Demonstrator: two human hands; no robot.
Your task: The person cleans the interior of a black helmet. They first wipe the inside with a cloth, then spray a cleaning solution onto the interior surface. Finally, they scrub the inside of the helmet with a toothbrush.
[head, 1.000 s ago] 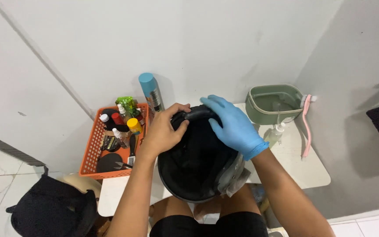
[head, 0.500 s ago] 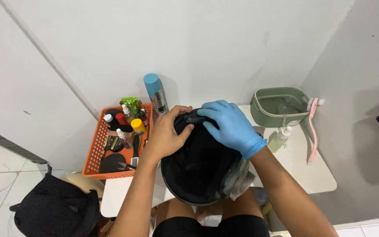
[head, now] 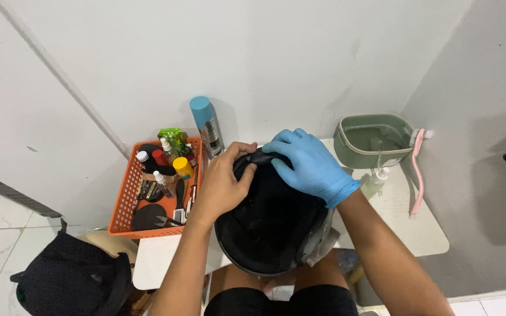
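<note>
The bare left hand is closed over the far left rim of a black helmet, its fingers curled into the opening. The right hand, in a blue glove, lies flat with spread fingers on the far edge, pressing the black lining; it does not clamp anything. The helmet rests on the person's lap, against the white table. To the left stands an orange basket with small bottles, behind it a blue spray can. To the right are a green tub and a pink toothbrush
</note>
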